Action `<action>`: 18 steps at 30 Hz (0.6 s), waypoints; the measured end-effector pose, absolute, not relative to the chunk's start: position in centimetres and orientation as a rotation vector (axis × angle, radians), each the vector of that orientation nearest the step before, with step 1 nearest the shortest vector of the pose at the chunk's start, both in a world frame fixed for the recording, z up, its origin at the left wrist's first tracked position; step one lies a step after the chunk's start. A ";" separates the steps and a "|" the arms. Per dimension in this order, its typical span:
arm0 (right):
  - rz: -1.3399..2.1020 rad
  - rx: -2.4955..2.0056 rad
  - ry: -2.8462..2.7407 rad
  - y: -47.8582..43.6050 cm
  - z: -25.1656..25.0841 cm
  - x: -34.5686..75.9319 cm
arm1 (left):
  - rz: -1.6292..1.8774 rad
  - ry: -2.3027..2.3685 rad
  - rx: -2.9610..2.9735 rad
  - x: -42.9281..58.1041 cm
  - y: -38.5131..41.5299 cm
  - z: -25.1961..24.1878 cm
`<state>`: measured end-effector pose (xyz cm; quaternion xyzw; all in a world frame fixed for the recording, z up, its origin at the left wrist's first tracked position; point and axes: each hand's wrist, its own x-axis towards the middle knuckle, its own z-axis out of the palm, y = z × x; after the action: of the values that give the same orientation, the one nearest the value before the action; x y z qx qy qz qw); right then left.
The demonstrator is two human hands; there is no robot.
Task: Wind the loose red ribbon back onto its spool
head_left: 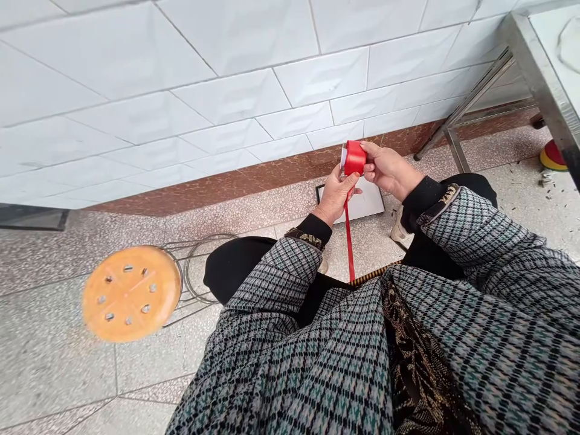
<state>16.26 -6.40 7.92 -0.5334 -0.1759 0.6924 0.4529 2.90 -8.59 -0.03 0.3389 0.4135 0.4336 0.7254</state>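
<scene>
Both my hands hold a spool of red ribbon (354,158) up in front of me, above my knees. My left hand (335,196) grips it from below and pinches the ribbon where it leaves the spool. My right hand (386,169) closes on the spool's right side. A loose strand of red ribbon (349,241) hangs straight down from the spool to my lap. I am seated, in a checked coat with dark trousers.
An orange round stool (130,292) with holes stands on the floor at my left. A white flat board (362,204) lies on the floor beneath my hands, by the tiled wall (203,90). A metal table (541,78) stands at the right.
</scene>
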 end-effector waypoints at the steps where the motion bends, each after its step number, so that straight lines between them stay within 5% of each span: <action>1: 1.716 -1.323 -0.426 -6.4 7.9 16.3 | 0.953 0.911 0.748 2.9 -8.5 0.0; 18: 1.813 -1.337 -0.543 -6.7 7.7 16.5 | 0.945 0.874 0.661 2.7 -8.6 0.6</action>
<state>16.54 -6.68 7.67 -0.5285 -0.2146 0.7170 0.4007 2.66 -8.61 0.60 0.3025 0.3998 0.4325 0.7493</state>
